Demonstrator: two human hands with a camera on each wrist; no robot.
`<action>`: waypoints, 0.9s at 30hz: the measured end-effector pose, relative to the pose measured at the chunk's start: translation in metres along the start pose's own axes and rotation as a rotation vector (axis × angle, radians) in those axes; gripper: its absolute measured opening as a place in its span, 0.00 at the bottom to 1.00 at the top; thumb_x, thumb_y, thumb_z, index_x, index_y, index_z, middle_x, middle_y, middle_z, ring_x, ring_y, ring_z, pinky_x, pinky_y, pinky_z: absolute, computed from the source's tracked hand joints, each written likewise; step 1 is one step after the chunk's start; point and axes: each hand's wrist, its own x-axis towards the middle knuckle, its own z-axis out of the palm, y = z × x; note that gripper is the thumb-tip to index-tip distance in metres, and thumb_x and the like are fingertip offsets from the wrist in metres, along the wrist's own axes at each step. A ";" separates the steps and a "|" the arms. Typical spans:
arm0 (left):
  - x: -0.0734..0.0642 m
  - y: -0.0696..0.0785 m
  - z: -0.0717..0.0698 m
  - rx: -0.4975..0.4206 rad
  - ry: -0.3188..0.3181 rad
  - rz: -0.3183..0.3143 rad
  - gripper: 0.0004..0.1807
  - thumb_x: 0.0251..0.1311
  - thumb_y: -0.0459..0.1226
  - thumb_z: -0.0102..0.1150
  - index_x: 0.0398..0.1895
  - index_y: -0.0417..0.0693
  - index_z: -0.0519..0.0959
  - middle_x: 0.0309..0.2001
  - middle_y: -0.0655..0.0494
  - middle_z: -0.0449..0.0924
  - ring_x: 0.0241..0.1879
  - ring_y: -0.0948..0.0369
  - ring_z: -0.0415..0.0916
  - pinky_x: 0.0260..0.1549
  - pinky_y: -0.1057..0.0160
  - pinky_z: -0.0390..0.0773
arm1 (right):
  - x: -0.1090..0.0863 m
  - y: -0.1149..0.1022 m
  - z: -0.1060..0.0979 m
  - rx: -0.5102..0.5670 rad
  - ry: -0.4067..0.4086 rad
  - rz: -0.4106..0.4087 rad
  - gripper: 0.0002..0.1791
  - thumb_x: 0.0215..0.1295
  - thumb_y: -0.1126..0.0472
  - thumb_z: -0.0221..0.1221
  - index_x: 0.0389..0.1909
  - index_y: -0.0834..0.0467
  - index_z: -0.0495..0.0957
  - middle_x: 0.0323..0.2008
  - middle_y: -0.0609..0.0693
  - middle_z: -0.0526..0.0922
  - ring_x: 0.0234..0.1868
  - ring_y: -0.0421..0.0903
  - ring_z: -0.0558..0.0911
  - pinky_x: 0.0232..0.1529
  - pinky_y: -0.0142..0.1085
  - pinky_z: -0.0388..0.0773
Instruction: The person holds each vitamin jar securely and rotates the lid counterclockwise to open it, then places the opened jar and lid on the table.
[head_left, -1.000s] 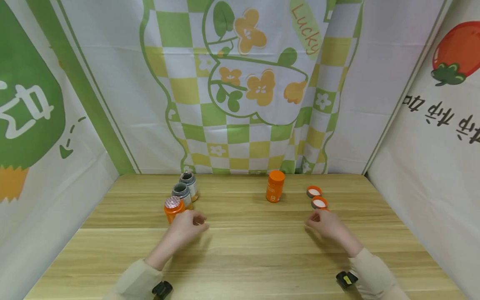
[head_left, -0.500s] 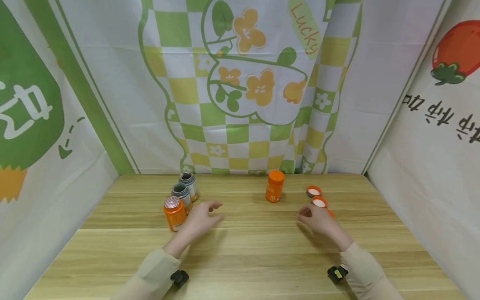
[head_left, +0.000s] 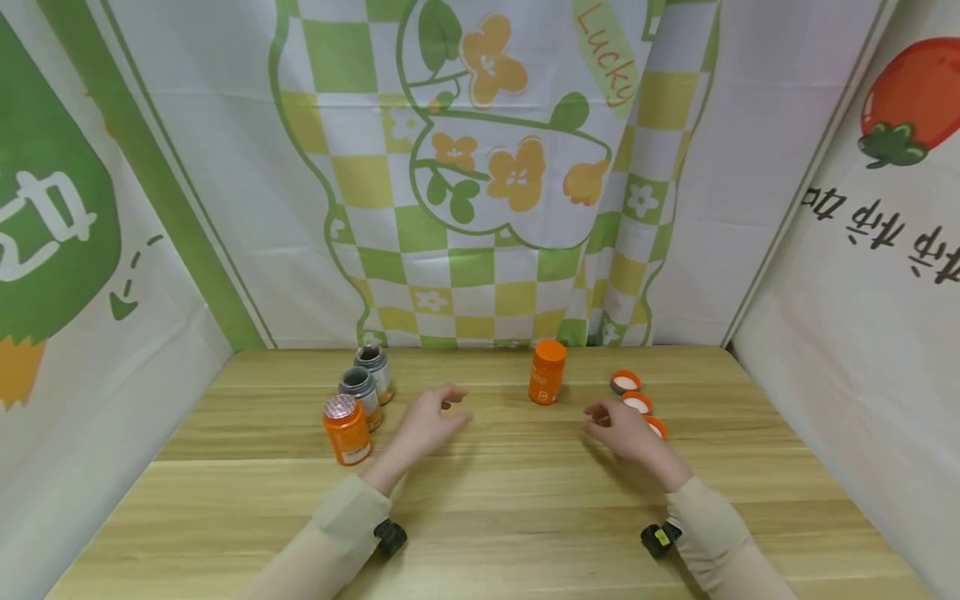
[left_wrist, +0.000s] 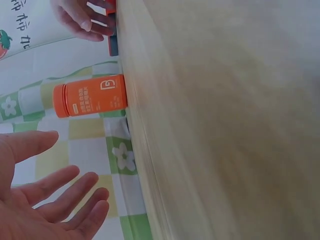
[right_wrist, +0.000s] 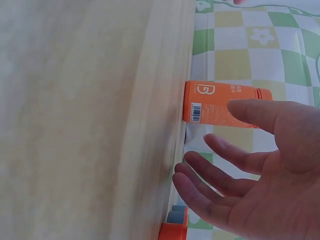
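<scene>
An orange bottle with its orange lid on (head_left: 546, 375) stands upright towards the back of the table, between my two hands. To its left, my left hand (head_left: 431, 421) reaches in with fingers spread and nothing held. My right hand (head_left: 626, 429), also holding nothing, hovers to the bottle's right with loosely bent fingers. In the right wrist view, its thumb overlaps the bottle (right_wrist: 205, 112). The left wrist view shows the bottle's label (left_wrist: 92, 95) beyond the left thumb. Close to the right hand, three orange lids (head_left: 625, 382) lie with white insides up, the nearest partly covered.
On the left stands a row of lidless bottles: two grey-necked ones (head_left: 372, 367) with open mouths and an orange one (head_left: 348, 433) with a silvery seal on top. A printed curtain (head_left: 472, 283) hangs behind the wooden table (head_left: 495, 517).
My left hand has moved right, away from the lidless bottles towards the lidded one. My right hand has shifted left from the lids, uncovering more of them. The bottles stay put.
</scene>
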 end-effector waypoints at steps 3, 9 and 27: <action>0.006 0.002 0.005 -0.015 0.012 0.012 0.22 0.56 0.41 0.63 0.54 0.44 0.77 0.51 0.48 0.80 0.52 0.49 0.75 0.50 0.49 0.74 | 0.003 0.001 0.000 0.004 -0.002 -0.004 0.20 0.66 0.54 0.56 0.52 0.63 0.75 0.48 0.58 0.80 0.49 0.54 0.80 0.47 0.45 0.77; 0.018 0.008 0.014 -0.012 -0.008 0.032 0.23 0.57 0.40 0.63 0.55 0.43 0.76 0.52 0.46 0.79 0.52 0.48 0.75 0.50 0.50 0.74 | 0.007 -0.002 0.001 0.004 0.004 0.003 0.20 0.66 0.54 0.56 0.53 0.63 0.74 0.50 0.58 0.80 0.49 0.54 0.80 0.46 0.44 0.78; 0.053 0.017 0.040 -0.075 -0.029 0.035 0.24 0.57 0.42 0.63 0.56 0.43 0.75 0.53 0.45 0.79 0.52 0.47 0.75 0.51 0.51 0.74 | 0.019 0.001 0.003 0.026 0.032 -0.001 0.21 0.66 0.55 0.56 0.55 0.63 0.74 0.50 0.59 0.79 0.49 0.55 0.79 0.49 0.47 0.76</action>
